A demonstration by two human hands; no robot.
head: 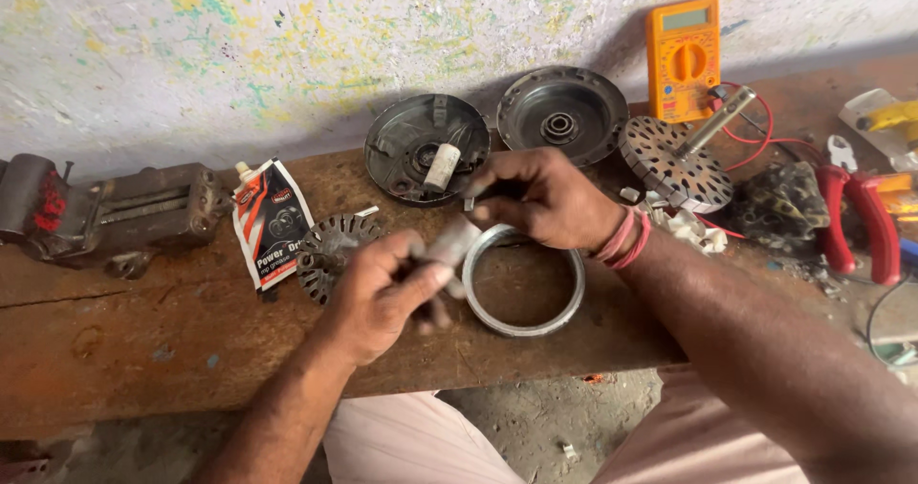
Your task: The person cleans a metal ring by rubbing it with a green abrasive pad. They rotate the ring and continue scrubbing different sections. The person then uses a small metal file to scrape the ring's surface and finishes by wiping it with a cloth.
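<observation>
Above a steel ring (pixel 524 288), left hand (pixel 382 293) grips a smooth metal shaft (pixel 451 243)

orange multimeter (pixel 683 58), red pliers (pixel 858 218), silver ring (pixel 524 279)

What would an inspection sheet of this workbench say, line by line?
Surface: worn wooden bench.
Job's things: small metal part held between both hands above a metal ring.
Clutter: two round covers, slotted rotor, grease pouch, vise, orange multimeter, red pliers.
Grippers: left hand and right hand both gripping.
Cables: red meter leads.
Surroundings: paint-flecked wall.
</observation>
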